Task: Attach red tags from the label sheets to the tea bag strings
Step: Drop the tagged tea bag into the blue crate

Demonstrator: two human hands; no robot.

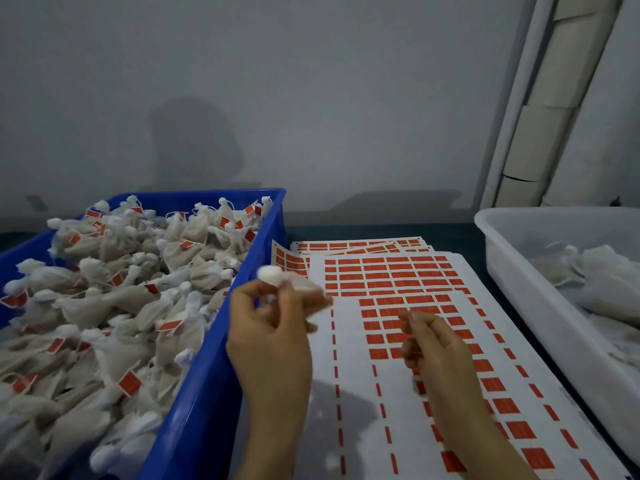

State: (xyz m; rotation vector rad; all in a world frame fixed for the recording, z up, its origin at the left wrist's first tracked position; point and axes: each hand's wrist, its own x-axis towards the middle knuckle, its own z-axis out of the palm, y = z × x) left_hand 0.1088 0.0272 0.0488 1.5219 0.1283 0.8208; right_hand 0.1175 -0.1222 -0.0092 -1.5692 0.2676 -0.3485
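My left hand (268,327) holds a white tea bag (294,284) by its knotted top, raised above the near edge of the label sheets. My right hand (431,344) hovers over the top label sheet (349,403), thumb and fingertips pinched together; whether a red tag or the string sits between them is too blurred to tell. Rows of red tags (391,271) cover the sheet's far and right parts, and its near left part is peeled bare. The bag's string is not clearly visible.
A blue crate (207,393) at the left is heaped with tea bags carrying red tags (130,382). A white tub (540,306) at the right holds untagged bags (602,268). More label sheets (360,245) lie stacked behind. A wall rises close behind the table.
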